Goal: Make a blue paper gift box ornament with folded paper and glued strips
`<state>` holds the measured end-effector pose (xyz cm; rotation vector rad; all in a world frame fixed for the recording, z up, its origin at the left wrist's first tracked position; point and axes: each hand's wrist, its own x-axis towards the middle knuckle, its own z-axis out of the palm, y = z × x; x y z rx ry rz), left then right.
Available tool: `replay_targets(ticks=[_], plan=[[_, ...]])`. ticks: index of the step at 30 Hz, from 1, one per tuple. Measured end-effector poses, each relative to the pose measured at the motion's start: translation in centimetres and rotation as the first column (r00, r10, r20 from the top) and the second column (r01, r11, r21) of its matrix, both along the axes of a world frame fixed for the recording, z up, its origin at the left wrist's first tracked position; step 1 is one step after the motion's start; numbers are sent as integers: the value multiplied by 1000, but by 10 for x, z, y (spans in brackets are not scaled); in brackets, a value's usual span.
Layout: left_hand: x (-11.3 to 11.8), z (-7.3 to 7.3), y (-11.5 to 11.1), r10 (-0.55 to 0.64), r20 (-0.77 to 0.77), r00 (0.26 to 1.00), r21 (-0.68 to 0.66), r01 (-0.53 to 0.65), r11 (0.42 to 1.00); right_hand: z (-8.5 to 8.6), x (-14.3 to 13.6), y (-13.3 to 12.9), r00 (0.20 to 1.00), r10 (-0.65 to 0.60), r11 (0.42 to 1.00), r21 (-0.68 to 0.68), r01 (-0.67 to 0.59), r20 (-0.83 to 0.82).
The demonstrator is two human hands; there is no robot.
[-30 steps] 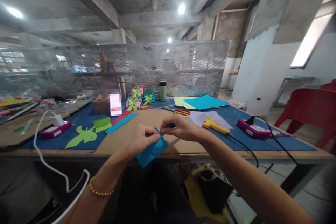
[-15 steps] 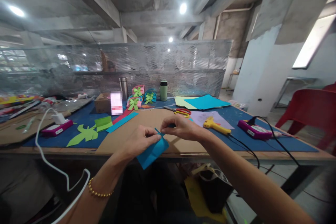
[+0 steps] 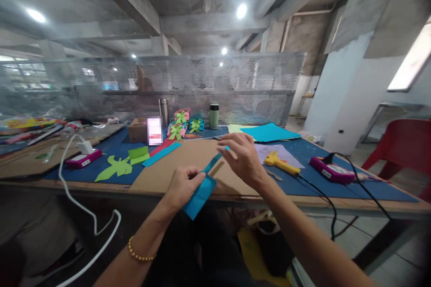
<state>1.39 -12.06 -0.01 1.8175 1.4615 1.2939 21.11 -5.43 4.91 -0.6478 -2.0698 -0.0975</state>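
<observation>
A folded blue paper piece [image 3: 200, 198] hangs over the table's front edge, pinched in my left hand [image 3: 183, 186]. From it a narrow blue strip [image 3: 214, 163] sticks up to the right. My right hand [image 3: 243, 157] is beside the strip's upper end, its fingers spread apart; whether a fingertip touches the strip is hard to tell. Beneath both hands lies a brown cardboard sheet [image 3: 175, 159].
At the right are a yellow glue gun [image 3: 281, 163] and a purple power strip [image 3: 332, 170]. Blue sheets [image 3: 271, 132], a green bottle [image 3: 214, 116] and paper bows [image 3: 177, 131] stand behind. Green cutouts [image 3: 116, 168] lie left, near another power strip [image 3: 83, 159].
My right hand has opened and moved up and right from the blue paper. The narrow strip now shows raised. My left hand keeps its pinch; the view has shifted slightly.
</observation>
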Motion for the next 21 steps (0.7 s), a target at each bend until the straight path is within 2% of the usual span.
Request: replay_targets(ticks=[1, 3, 4, 6, 8, 10, 12, 14, 18, 21], plan=[[1, -4, -1, 39, 26, 999, 14, -39, 999, -7, 2, -2, 994, -52, 999, -8, 52, -101], [4, -8, -1, 109, 47, 993, 61, -112, 992, -21, 3, -2, 976, -99, 981, -185, 63, -194], [5, -8, 1, 138, 42, 989, 92, -142, 986, -28, 2, -1, 982, -66, 944, -329, 4, -176], [9, -7, 8, 166, 33, 986, 143, -169, 975, -39, -5, 6, 988, 51, 810, -573, -125, -145], [12, -5, 19, 163, 39, 986, 156, -167, 973, -44, -16, 17, 965, 144, 699, -668, -257, -220], [14, -3, 30, 157, 71, 985, 151, -167, 974, -43, -26, 28, 913, 192, 641, -659, -394, -360], [14, -4, 39, 142, 122, 982, 142, -159, 977, -40, -34, 38, 857, 191, 630, -610, -481, -479], [13, -7, 44, 113, 176, 978, 120, -135, 984, -39, -39, 43, 830, 174, 647, -573, -502, -531], [8, -11, 42, 30, 270, 962, 33, -41, 999, -41, -41, 44, 840, 159, 672, -567, -476, -518], [4, -10, 37, -25, 313, 950, 18, 21, 1000, -40, -39, 42, 855, 167, 693, -558, -456, -491]])
